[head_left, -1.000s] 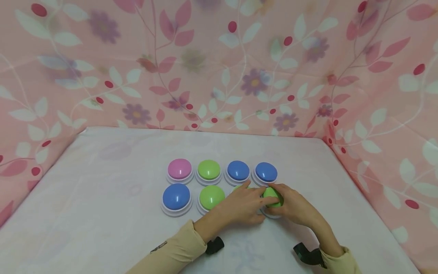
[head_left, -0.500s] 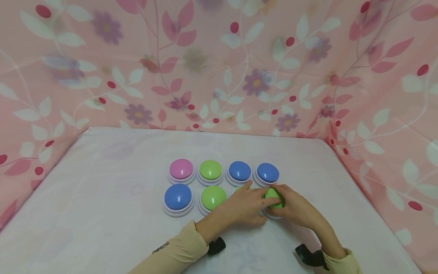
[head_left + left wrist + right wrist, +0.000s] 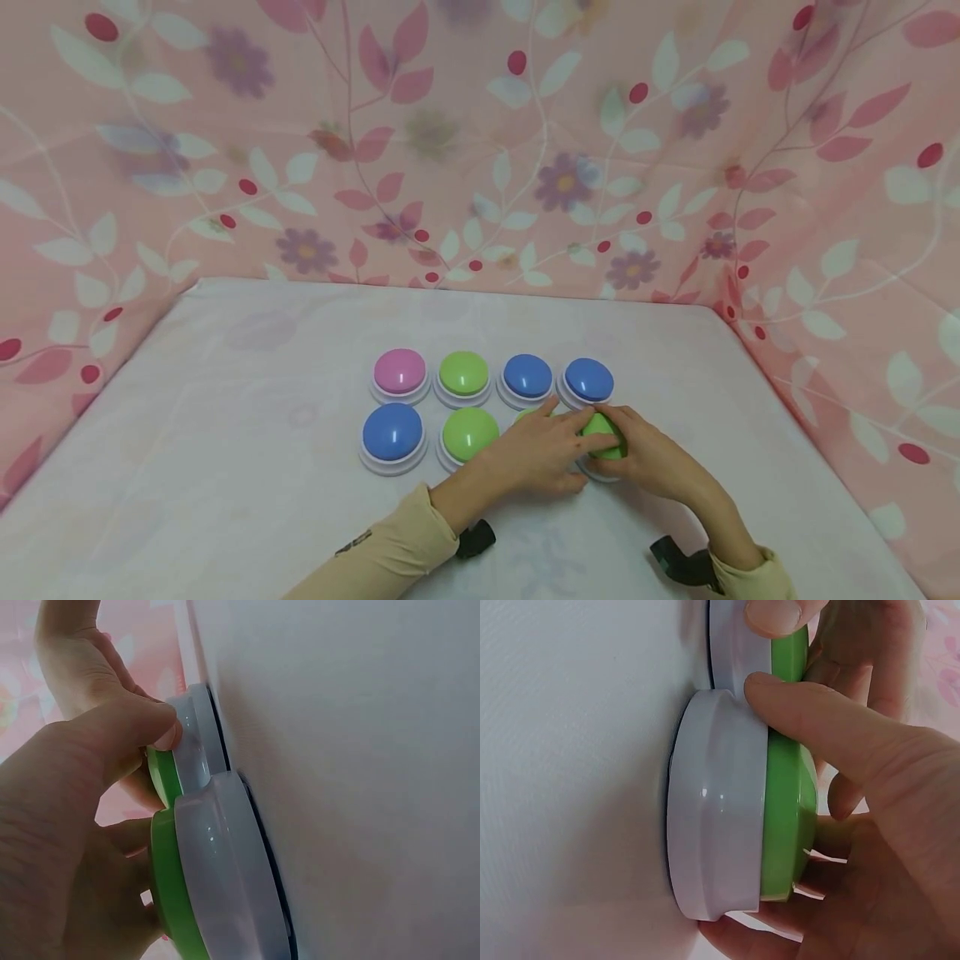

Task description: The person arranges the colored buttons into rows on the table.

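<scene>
The third green button [image 3: 529,412] in the near row is almost wholly covered by the left hand [image 3: 534,454] (only a sliver shows); its neighbour [image 3: 604,439] is half hidden too.

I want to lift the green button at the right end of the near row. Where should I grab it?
Grip the green button by its white base, probably from above, thumb and fingers on opposite sides as the right hand does. The dome is smooth and rounded, and likely gives; the base rim is straighter.

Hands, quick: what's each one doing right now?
Left hand: fingers curled around a green dome button.
Right hand: gripping the front-right green dome button.
</scene>
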`<state>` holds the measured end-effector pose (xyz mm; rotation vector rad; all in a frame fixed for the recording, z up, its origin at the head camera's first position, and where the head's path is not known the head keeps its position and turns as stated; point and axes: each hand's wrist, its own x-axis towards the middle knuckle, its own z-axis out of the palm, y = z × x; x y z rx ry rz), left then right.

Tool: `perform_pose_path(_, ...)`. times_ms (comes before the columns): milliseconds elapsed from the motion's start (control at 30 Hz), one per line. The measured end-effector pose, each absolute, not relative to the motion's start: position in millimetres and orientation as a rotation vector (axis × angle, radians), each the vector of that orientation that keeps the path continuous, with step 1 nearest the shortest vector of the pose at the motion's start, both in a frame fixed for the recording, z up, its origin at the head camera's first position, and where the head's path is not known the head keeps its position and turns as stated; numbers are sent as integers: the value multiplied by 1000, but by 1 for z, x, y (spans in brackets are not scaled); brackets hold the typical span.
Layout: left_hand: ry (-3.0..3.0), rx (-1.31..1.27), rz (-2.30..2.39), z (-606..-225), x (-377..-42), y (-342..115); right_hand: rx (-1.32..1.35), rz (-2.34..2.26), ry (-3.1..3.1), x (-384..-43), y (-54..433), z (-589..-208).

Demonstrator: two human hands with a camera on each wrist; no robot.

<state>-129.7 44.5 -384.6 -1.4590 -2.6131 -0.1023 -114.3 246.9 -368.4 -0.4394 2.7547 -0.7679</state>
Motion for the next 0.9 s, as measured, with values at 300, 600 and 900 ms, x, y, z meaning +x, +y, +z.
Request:
perform_pose_path(300,-2614,-1472,-194,-376,-130,38,-505,-797,2722,-119,247,-364)
perform_pose_path(600,-2647,-1449,-388,-357,-130,18,-513,-751,2747,-127,249,-340)
perform_pose_path(900,-2715,-1342,-445,-344,-132,-13,-559,-744,2810,-137,253,-316)
